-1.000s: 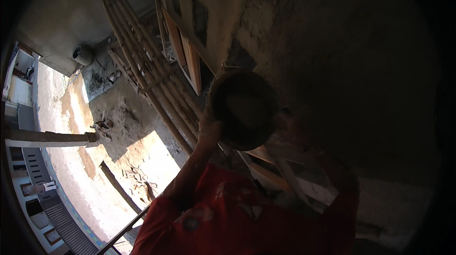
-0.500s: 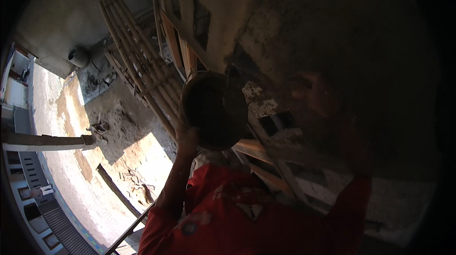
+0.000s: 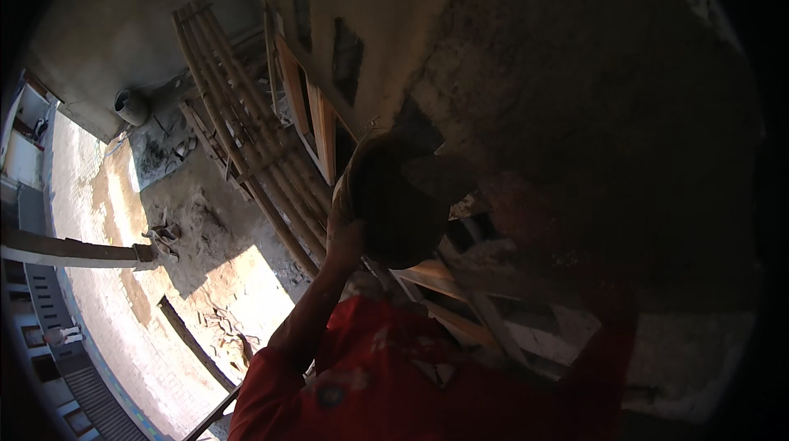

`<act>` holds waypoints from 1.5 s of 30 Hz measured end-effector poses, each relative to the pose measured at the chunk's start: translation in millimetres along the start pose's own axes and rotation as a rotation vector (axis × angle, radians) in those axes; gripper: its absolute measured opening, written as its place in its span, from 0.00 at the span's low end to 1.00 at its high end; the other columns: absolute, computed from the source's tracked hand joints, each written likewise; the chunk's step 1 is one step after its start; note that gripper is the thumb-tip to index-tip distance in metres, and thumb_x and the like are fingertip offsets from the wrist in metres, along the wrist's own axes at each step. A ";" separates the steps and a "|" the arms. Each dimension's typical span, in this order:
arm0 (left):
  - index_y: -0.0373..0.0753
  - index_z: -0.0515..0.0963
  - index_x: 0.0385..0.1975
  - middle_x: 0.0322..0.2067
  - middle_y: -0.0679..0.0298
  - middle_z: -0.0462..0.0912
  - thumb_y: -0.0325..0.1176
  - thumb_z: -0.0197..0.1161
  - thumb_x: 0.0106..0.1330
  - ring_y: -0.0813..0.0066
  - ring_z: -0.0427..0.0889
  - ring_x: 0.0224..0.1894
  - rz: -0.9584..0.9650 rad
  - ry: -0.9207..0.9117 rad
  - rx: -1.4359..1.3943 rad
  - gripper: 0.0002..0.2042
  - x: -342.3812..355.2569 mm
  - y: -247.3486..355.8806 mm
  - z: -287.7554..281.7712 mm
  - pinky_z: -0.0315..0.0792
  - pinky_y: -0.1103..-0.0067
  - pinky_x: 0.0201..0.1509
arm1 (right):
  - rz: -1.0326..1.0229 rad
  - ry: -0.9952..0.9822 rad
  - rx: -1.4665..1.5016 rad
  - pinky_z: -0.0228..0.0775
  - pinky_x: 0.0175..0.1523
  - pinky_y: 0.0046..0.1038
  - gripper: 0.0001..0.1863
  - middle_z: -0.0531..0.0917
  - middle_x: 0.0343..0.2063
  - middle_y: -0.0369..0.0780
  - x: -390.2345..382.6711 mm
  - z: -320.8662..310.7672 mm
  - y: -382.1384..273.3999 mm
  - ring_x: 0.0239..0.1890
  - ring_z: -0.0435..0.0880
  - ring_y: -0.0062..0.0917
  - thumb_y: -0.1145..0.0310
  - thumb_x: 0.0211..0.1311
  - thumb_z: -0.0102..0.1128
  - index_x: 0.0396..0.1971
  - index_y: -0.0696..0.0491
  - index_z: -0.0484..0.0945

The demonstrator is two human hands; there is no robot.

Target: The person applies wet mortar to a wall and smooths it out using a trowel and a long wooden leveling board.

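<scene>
A dark round bucket (image 3: 394,237) hangs tilted in front of my chest, its mouth facing up toward me. My left hand (image 3: 345,235) is closed on its left side near the rim. Shadow hides what lies inside. To the right of the bucket, my right hand (image 3: 516,204) is dark and smeared by motion, with its fingers seemingly curled. From it a flat, dull blade, apparently a trowel (image 3: 440,174), reaches over the bucket's right rim; its handle is hidden in the hand.
A rough, dark wall (image 3: 567,71) rises close on the right. Bamboo poles (image 3: 246,129) lashed together lean at the left, beside wooden frames (image 3: 325,133). Below are rubble (image 3: 205,211), a bucket (image 3: 131,106) and a post (image 3: 82,252). A distant person (image 3: 62,334) stands at far left.
The bucket and my left hand have shifted right, and the bucket has tilted more. My right hand has come down and left toward the bucket, bringing the blade over its rim.
</scene>
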State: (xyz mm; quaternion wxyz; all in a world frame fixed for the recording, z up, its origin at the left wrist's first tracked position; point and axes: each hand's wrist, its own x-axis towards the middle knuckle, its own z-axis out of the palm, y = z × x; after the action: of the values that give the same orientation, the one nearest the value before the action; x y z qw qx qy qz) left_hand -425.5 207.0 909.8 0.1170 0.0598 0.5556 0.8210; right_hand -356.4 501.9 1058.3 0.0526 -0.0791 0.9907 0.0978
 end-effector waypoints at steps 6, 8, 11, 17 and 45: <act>0.38 0.59 0.67 0.58 0.53 0.72 0.18 0.48 0.52 0.63 0.70 0.63 0.033 -0.039 0.186 0.35 11.4 20.4 16.7 0.62 0.72 0.67 | 0.034 -0.230 0.039 0.72 0.51 0.43 0.18 0.79 0.42 0.49 45.0 46.0 -50.0 0.47 0.80 0.44 0.66 0.59 0.55 0.50 0.52 0.74; 0.37 0.60 0.66 0.57 0.52 0.72 0.20 0.49 0.51 0.61 0.70 0.63 -0.002 -0.058 0.139 0.35 13.2 27.0 29.4 0.62 0.71 0.66 | -0.067 -0.196 0.143 0.75 0.46 0.41 0.16 0.81 0.36 0.48 37.3 57.4 -44.8 0.40 0.82 0.41 0.67 0.59 0.54 0.47 0.54 0.75; 0.37 0.60 0.66 0.57 0.52 0.72 0.20 0.49 0.50 0.61 0.69 0.63 0.019 -0.063 0.287 0.35 17.1 21.2 23.4 0.62 0.70 0.67 | -0.051 -0.528 0.434 0.72 0.53 0.41 0.19 0.78 0.45 0.53 39.9 45.7 -49.6 0.50 0.79 0.43 0.67 0.61 0.54 0.52 0.56 0.73; 0.37 0.59 0.67 0.59 0.53 0.71 0.19 0.50 0.50 0.62 0.67 0.65 -0.003 -0.065 0.228 0.36 25.7 31.2 10.6 0.60 0.71 0.68 | -0.231 0.105 0.933 0.74 0.40 0.39 0.14 0.81 0.30 0.46 19.7 103.8 -47.3 0.32 0.82 0.42 0.61 0.60 0.57 0.43 0.52 0.76; 0.34 0.61 0.66 0.58 0.56 0.73 0.16 0.47 0.47 0.68 0.73 0.59 0.045 0.198 0.079 0.37 15.3 41.6 -70.6 0.72 0.76 0.58 | 0.208 0.496 0.499 0.69 0.59 0.32 0.28 0.80 0.50 0.51 121.5 -179.6 64.8 0.54 0.79 0.36 0.59 0.62 0.59 0.56 0.63 0.72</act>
State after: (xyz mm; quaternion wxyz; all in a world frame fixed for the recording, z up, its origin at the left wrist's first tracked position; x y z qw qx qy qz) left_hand -461.6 132.7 921.4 0.0406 -0.0047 0.5951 0.8026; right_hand -502.5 510.5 1231.0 -0.1819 0.0159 0.9694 -0.1642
